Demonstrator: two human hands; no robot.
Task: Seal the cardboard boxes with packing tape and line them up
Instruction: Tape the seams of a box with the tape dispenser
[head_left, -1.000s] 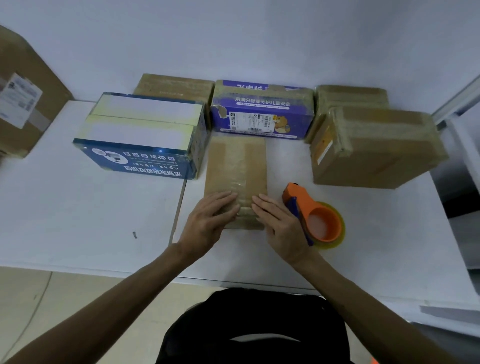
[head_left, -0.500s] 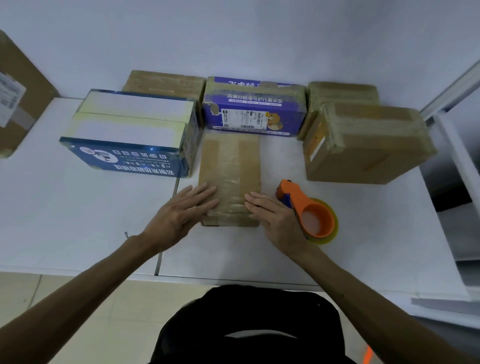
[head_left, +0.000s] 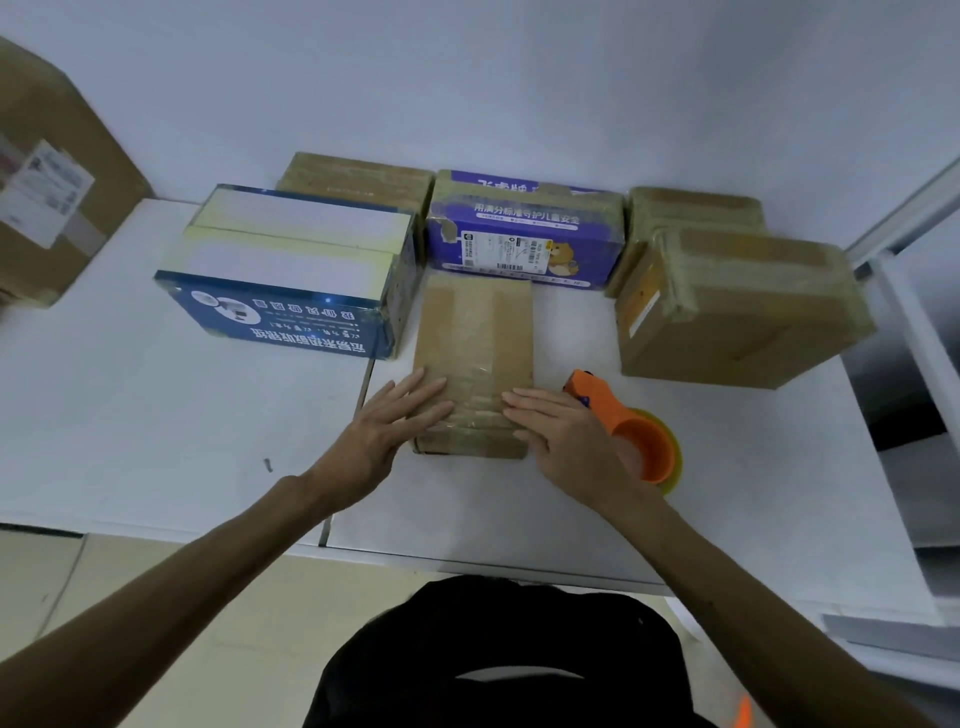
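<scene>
Fingers straight on both hands, left hand (head_left: 387, 434) and right hand (head_left: 563, 439) pressing flat on taped brown box (head_left: 475, 358), mid-desk (head_left: 156, 415), orange tape dispenser (head_left: 631, 434) just beside right hand

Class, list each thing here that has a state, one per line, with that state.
small brown box: closed, taped along its top, lying flat.
left hand: open, fingers flat on that box.
right hand: open, fingers flat on that box.
tape dispenser: set down, unheld.
blue box: closed, taped.
purple box: closed, taped.
large brown box: closed, taped.
</scene>
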